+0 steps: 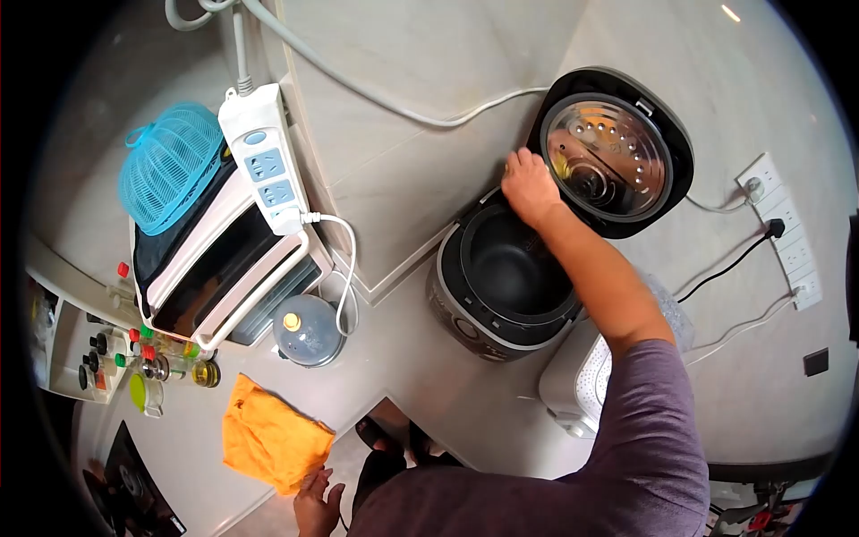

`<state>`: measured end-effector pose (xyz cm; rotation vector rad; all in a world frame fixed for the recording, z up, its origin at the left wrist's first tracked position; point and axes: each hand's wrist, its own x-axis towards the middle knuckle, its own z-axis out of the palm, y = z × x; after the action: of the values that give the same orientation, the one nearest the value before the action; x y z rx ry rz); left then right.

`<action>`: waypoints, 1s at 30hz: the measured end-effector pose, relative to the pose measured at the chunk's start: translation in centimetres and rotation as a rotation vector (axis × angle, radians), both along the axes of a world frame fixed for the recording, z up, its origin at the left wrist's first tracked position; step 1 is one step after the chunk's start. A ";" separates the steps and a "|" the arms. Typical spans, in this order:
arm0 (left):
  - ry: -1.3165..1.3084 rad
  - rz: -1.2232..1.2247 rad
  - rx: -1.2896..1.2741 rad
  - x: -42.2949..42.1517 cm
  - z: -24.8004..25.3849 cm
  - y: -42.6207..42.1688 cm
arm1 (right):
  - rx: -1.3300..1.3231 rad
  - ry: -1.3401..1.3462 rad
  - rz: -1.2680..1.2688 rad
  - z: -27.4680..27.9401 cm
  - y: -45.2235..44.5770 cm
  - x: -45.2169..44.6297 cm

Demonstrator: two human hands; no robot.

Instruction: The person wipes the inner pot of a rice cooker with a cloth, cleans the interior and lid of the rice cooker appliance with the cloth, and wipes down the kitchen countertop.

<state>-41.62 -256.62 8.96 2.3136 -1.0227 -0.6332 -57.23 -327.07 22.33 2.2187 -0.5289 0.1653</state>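
Note:
A rice cooker [483, 336] stands on the counter with its lid [617, 112] raised and its dark inner pot [519, 268] exposed. At the lid's left edge is my right hand [532, 186], its fingers curled against the rim; the fingertips are partly hidden. The lid's shiny metal inner plate [617, 148] has a ring of small bumps or holes. Down by the counter's front edge, my left hand [318, 506] has its thumb and fingers apart. It is beside a folded orange cloth [273, 434], and I cannot tell whether they touch.
A white appliance [573, 380] stands right of the cooker. Left are a toaster oven [228, 268], a power strip [259, 161], a blue mesh cover [170, 170] and a clear domed jar [309, 331]. Several seasoning bottles [152, 362] stand farther left. Cords run to wall sockets [787, 237].

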 end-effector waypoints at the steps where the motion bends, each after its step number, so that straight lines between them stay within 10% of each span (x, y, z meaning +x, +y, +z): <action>1: -0.006 -0.012 0.005 -0.1 -0.1 0.2 | -0.015 -0.041 0.033 1.1 0.3 0.4; 13: -0.003 -0.077 0.010 0.2 -0.3 -0.4 | 0.055 -0.093 -0.039 -3.7 -0.1 -2.9; 24: -0.119 -0.195 -0.074 0.6 -1.1 -1.8 | -0.279 -0.147 0.183 3.3 -1.2 -0.3; 30: 0.021 -0.021 0.012 -0.3 -0.3 -0.9 | -0.007 -0.033 -0.046 1.9 -0.2 0.4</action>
<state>-41.91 -257.48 8.62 2.3043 -1.0369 -0.6724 -56.80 -327.30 24.18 2.1983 -0.5956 0.1794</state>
